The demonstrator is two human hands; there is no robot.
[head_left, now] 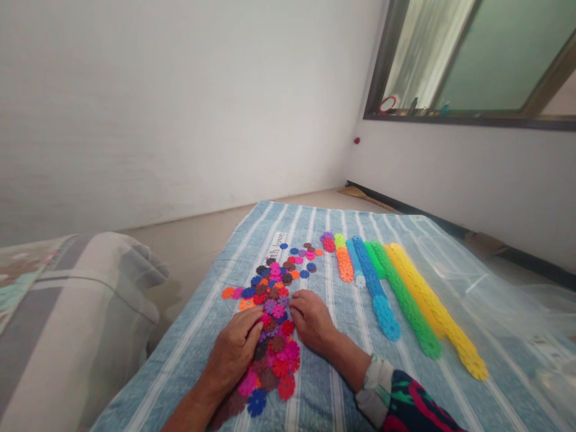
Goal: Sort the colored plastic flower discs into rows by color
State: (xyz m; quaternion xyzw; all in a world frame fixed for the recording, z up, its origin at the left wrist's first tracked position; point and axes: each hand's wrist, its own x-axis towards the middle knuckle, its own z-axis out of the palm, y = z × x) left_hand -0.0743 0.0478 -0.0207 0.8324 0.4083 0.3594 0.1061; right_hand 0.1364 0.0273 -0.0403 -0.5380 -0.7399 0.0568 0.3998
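Observation:
A loose pile of flower-shaped plastic discs [275, 345] in red, pink, brown, blue, orange and purple lies on a striped cloth [180, 360]. On the pile's left side rests my left hand [236, 348], its fingers pressed together and bent over the discs. My right hand [312, 318] is at the right edge, fingers curled in and tips touching the discs. What either hand pinches, if anything, is hidden. To the right lie overlapped rows of discs: an orange row [345, 265], a blue row [369, 270], a green row [407, 306] and a yellow row [438, 312].
A clear plastic container or sheet [504, 294] lies at the right of the cloth. Beside the covered surface on the left stands something draped in grey striped fabric [90, 336]. A white wall [180, 108] rises behind, with a window [486, 54] at the upper right.

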